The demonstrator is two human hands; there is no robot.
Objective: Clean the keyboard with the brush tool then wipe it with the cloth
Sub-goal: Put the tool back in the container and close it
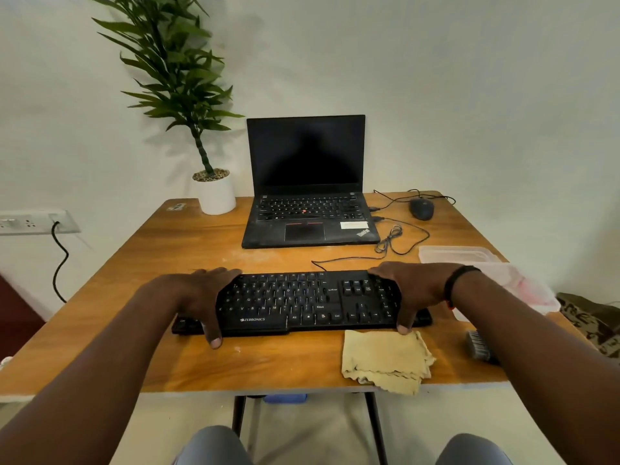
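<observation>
A black keyboard [302,302] lies across the front half of the wooden table [201,239]. My left hand [196,297] grips its left end, fingers over the far edge and thumb at the near edge. At the right end my right hand [412,290] holds it the same way, thumb on the near edge. A folded yellow cloth [385,359] lies just in front of the keyboard's right part, reaching the table's front edge. The grey brush tool [478,345] rests at the right, partly hidden by my right forearm.
An open black laptop [307,196] stands behind the keyboard, with cables [392,239] and a mouse [421,208] to its right. A potted plant [214,193] is at back left. A clear plastic box [456,254] and a bag [523,286] sit at the right edge.
</observation>
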